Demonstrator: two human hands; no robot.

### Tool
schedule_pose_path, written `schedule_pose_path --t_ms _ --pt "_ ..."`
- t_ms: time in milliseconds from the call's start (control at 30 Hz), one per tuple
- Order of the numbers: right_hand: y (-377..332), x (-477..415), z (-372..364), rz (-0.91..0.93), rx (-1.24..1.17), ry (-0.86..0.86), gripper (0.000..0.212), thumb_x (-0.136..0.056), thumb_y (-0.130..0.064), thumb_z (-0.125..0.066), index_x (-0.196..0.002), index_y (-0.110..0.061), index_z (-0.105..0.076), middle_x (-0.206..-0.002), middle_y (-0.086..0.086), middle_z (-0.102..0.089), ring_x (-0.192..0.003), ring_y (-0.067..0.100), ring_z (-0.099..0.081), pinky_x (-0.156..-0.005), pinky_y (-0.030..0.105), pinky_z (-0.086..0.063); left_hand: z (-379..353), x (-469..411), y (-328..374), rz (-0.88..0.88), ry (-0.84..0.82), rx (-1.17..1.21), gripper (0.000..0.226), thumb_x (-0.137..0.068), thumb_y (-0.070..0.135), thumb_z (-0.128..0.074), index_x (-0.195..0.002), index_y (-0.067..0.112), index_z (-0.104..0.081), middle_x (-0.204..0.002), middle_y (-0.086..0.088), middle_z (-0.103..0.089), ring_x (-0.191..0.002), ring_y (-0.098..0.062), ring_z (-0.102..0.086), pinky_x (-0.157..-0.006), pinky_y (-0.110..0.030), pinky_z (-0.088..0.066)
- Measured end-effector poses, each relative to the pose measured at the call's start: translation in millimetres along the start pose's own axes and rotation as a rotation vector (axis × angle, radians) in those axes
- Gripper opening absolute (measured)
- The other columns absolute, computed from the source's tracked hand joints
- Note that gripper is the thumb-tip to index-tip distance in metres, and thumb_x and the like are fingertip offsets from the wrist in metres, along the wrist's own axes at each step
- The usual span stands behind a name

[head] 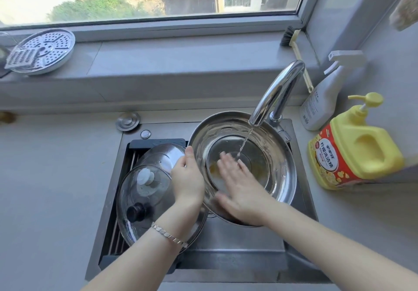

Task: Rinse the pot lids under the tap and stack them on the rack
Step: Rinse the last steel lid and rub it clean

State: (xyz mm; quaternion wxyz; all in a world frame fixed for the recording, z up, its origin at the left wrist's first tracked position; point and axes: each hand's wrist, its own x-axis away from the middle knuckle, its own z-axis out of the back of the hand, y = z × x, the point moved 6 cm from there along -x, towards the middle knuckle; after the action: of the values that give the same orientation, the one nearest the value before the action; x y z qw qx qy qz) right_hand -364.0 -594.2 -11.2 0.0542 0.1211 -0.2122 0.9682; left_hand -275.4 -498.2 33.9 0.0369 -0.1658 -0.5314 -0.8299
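A large steel pot lid (280, 155) is held tilted, hollow side up, over the sink under the running tap (278, 91). My left hand (187, 177) grips its left rim. My right hand (239, 189) lies flat inside it, fingers spread and blurred, in the thin stream of water. On the rack (138, 146) across the left of the sink lie a glass lid with a black knob (144, 202) and, behind it, a steel lid (162, 155).
The sink basin (237, 241) sits in a grey counter. A yellow dish-soap pump bottle (352, 146) and a white spray bottle (325, 96) stand at the right. A perforated steamer plate (45, 50) and a brush (291, 39) rest on the windowsill.
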Motion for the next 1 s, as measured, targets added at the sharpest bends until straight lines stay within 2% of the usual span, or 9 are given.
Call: schedule_pose_path --t_ms 100,200,333,400,467,533,667,800,1000 --pt "4.0 4.6 -2.2 0.112 0.066 -0.059 0.094 -0.066 -0.077 0.018 -0.136 -0.016 0.024 -0.143 -0.006 0.035 -0.132 0.007 0.037 -0.109 0.031 0.027 0.8 0.0 -1.6 0.003 0.013 0.017 0.048 -0.099 0.040 -0.034 -0.058 0.015 -0.027 -0.056 0.000 -0.030 -0.056 -0.018 -0.029 -0.055 -0.033 -0.028" --pt "50.1 1.2 20.8 -0.130 0.071 0.011 0.099 -0.056 -0.079 0.028 -0.134 -0.018 0.028 -0.143 -0.003 0.036 -0.133 0.010 0.035 -0.110 0.027 0.023 7.1 1.1 1.6 -0.003 0.023 0.059 0.046 -0.099 0.040 -0.032 -0.060 0.015 -0.025 -0.058 -0.001 -0.026 -0.055 -0.016 -0.027 -0.054 -0.030 -0.026" --pt "16.5 14.4 4.6 -0.041 0.065 -0.068 0.088 -0.068 -0.070 0.011 -0.135 -0.016 0.029 -0.141 -0.004 0.041 -0.134 0.010 0.036 -0.111 0.039 0.024 12.9 -1.1 10.4 -0.052 0.049 0.052 0.048 -0.098 0.041 -0.033 -0.059 0.016 -0.024 -0.055 0.000 -0.025 -0.051 -0.015 -0.025 -0.051 -0.030 -0.024" --pt "10.5 23.2 1.9 0.055 0.006 -0.042 0.085 -0.079 -0.068 0.001 -0.145 -0.016 0.011 -0.149 -0.009 0.025 -0.140 0.004 0.022 -0.112 0.037 0.020 17.2 -4.3 9.7 -0.061 0.072 0.037 0.048 -0.098 0.042 -0.033 -0.058 0.015 -0.026 -0.055 0.000 -0.027 -0.052 -0.016 -0.027 -0.053 -0.030 -0.026" --pt "27.9 27.3 17.9 0.033 -0.214 0.141 0.062 -0.093 -0.055 -0.030 -0.138 -0.015 -0.043 -0.149 -0.007 -0.031 -0.138 0.000 -0.023 -0.116 0.035 -0.005 22.2 -8.5 6.1 -0.059 0.079 0.016 0.048 -0.098 0.042 -0.033 -0.059 0.014 -0.029 -0.057 -0.001 -0.030 -0.054 -0.015 -0.031 -0.054 -0.028 -0.029" --pt "64.1 33.0 38.9 -0.223 -0.496 0.408 0.024 -0.091 -0.029 -0.053 -0.098 -0.015 -0.071 -0.105 -0.004 -0.069 -0.102 0.002 -0.059 -0.093 0.026 -0.042 25.9 -11.5 3.4 -0.063 0.073 -0.005 0.047 -0.099 0.041 -0.032 -0.061 0.013 -0.031 -0.058 -0.001 -0.031 -0.054 -0.014 -0.031 -0.052 -0.022 -0.030" --pt "129.6 26.4 40.7 -0.818 -0.728 0.498 0.035 -0.087 -0.042 -0.057 -0.068 -0.013 -0.060 -0.068 0.004 -0.062 -0.068 0.022 -0.059 -0.063 0.029 -0.044 25.7 -8.8 8.1 -0.095 0.057 -0.035 0.045 -0.098 0.040 -0.035 -0.058 0.020 -0.034 -0.055 0.002 -0.034 -0.052 -0.012 -0.033 -0.049 -0.020 -0.030" --pt "150.4 4.6 18.4 -1.113 -1.128 0.325 0.055 -0.089 -0.058 -0.042 -0.095 -0.004 -0.054 -0.071 0.008 -0.057 -0.051 0.015 -0.046 -0.046 0.024 -0.036 26.4 -9.4 6.8 -0.066 0.062 -0.023 0.047 -0.099 0.041 -0.034 -0.059 0.015 -0.034 -0.055 0.001 -0.033 -0.052 -0.014 -0.032 -0.052 -0.027 -0.027" --pt "170.5 -9.2 17.3 -1.185 -1.097 0.384 0.035 -0.099 -0.029 -0.033 -0.106 -0.001 -0.054 -0.062 0.008 -0.050 -0.046 0.015 -0.042 -0.028 0.012 -0.030 31.5 -17.6 -1.5 -0.036 0.070 -0.002 0.054 -0.098 0.045 -0.033 -0.078 -0.002 -0.050 -0.069 -0.010 -0.042 -0.061 -0.016 -0.038 -0.057 -0.027 -0.033"
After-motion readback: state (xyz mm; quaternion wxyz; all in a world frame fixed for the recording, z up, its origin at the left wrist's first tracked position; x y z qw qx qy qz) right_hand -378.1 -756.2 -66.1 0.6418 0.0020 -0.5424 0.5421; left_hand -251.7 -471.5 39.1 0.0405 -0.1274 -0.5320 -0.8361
